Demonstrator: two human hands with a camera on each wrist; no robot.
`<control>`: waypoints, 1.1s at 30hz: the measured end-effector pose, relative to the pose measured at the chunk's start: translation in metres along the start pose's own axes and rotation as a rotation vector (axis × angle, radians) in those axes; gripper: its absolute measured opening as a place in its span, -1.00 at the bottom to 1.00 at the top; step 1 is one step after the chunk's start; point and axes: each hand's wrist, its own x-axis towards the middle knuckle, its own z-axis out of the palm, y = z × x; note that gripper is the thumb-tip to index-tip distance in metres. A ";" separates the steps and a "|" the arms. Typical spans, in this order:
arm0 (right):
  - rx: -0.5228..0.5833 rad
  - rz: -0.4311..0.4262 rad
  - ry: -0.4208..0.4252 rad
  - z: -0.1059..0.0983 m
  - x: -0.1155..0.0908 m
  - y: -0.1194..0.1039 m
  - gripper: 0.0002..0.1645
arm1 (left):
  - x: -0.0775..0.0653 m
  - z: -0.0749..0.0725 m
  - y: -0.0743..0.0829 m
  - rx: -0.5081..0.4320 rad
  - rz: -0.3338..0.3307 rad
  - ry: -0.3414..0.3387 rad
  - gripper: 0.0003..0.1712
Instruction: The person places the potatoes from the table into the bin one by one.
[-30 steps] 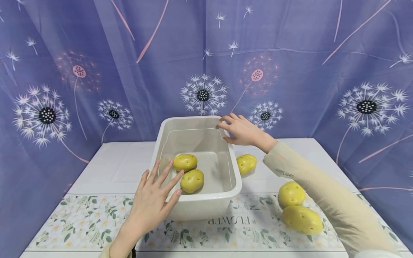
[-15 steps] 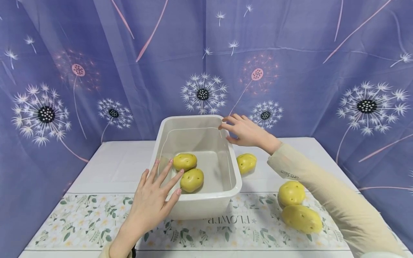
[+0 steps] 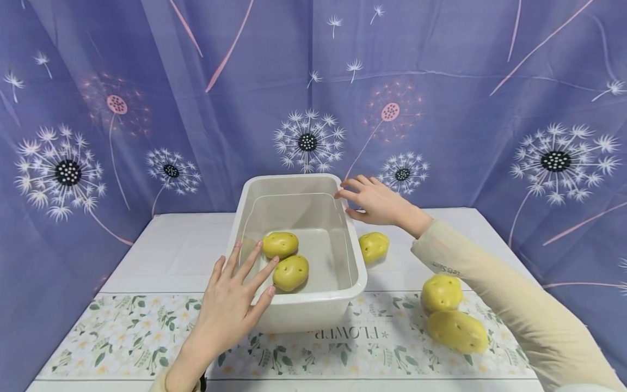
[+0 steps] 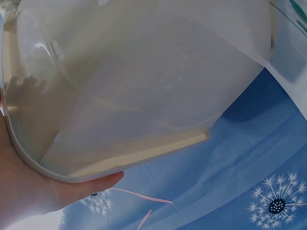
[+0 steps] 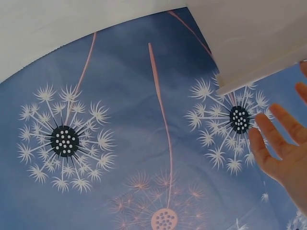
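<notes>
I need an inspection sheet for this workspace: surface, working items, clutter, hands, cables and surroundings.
Surface: white table with a printed floral strip across it.
Working items: pale tub holding two inner potatoes; a single potato just right of it; a pair of outer potatoes farther right, nearer the person.
Clutter: nothing seen.
Left hand: at the tub's near-left rim, fingers spread over it; contact with the inner potatoes cannot be told.
Right hand: beside the far-right rim, fingers loosely bent; contact unclear.
Cables: nothing seen.
Surroundings: blue-purple curtain with dandelion print, behind and at both sides.
</notes>
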 end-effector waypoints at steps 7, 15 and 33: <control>0.018 0.003 0.021 0.002 -0.006 0.002 -0.58 | 0.000 -0.001 0.000 0.003 -0.001 -0.005 -0.49; 0.055 0.006 0.047 0.006 -0.011 0.003 -0.56 | 0.000 -0.001 0.000 0.004 -0.006 -0.012 -0.49; 0.033 0.048 0.015 0.019 -0.026 0.004 -0.55 | -0.001 -0.001 0.000 0.009 -0.003 -0.006 -0.49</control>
